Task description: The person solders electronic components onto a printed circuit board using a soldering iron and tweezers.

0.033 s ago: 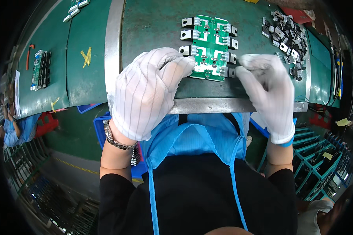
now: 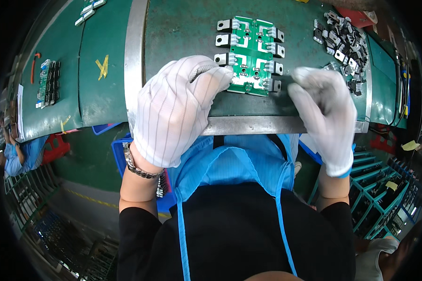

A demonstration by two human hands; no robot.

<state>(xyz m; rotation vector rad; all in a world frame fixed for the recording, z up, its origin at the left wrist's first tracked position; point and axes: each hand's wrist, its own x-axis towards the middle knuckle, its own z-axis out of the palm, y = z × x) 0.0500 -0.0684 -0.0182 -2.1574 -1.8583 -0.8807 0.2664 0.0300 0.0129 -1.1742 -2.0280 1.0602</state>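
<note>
- At the green circuit board (image 2: 251,56) on the counter (image 2: 183,28): left hand (image 2: 176,110) fingers (image 2: 220,75) pinch its left edge.
- Right hand (image 2: 323,110) clenched just right of board; contents indiscernible.
- Judged step: fitting black components (image 2: 344,40); next needs lead alignment.

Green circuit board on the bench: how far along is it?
Done: the green circuit board already carries black tabbed components along its left and right edges. In hand: the left hand, in a white striped glove, touches the board's near left corner; the gloved right hand is blurred beside its near right corner, its grip unclear. Left: a pile of loose black components lies to the right.
</note>
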